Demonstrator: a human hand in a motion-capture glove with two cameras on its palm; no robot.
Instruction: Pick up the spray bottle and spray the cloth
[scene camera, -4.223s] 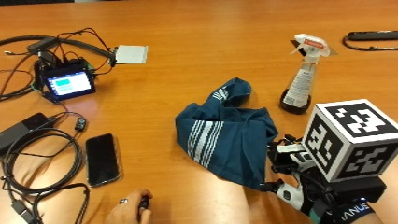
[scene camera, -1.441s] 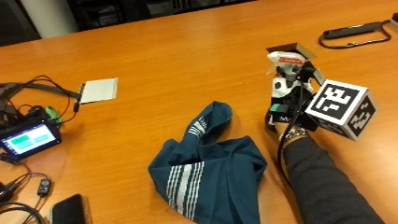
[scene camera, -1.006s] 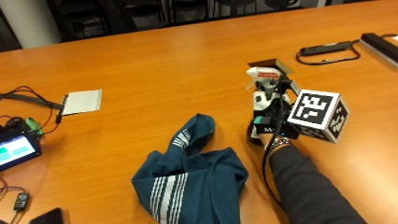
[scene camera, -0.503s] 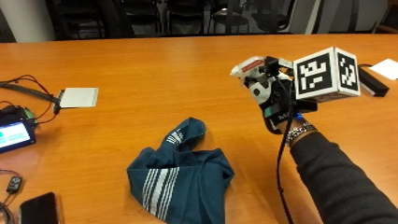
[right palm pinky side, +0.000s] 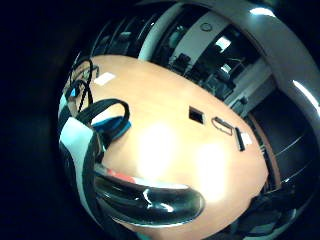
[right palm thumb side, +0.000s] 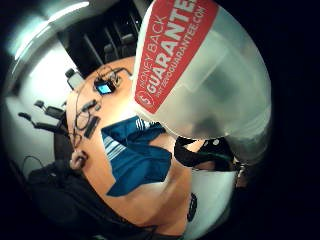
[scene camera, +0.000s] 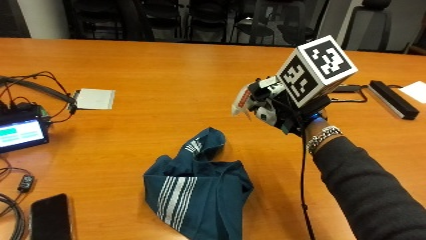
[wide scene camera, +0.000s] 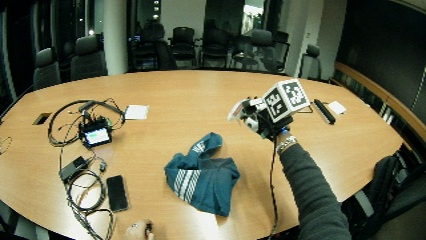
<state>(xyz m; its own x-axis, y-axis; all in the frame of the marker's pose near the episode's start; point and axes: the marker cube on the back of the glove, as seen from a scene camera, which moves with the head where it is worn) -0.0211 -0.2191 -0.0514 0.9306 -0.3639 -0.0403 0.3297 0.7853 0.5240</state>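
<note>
My gloved right hand (scene camera: 283, 112) grips the spray bottle (scene camera: 244, 101) and holds it tilted in the air above the table (scene camera: 166, 65). Its white and red trigger head points left and downward, toward the cloth. The dark teal cloth (scene camera: 196, 195) with white stripes lies crumpled on the wood, below and left of the nozzle. In the wide outside view the hand (wide scene camera: 263, 122) and the bottle (wide scene camera: 239, 107) hang up and right of the cloth (wide scene camera: 202, 177). The thumb side palm view is filled by the bottle's clear body and red label (right palm thumb side: 200, 65), with the cloth (right palm thumb side: 132, 155) beyond it.
A small lit monitor (scene camera: 20, 134) with cables sits at the left edge, and a black phone (scene camera: 50, 217) lies near the front left. A white pad (scene camera: 93, 98) lies left of centre. Black bars (scene camera: 393, 98) and a paper lie at the far right. Chairs line the far side.
The bottle stood on the table 4.2 s ago with my hand away from it. My hand has since gripped it, lifted it and tilted the nozzle toward the cloth. The outside camera has also shifted.
</note>
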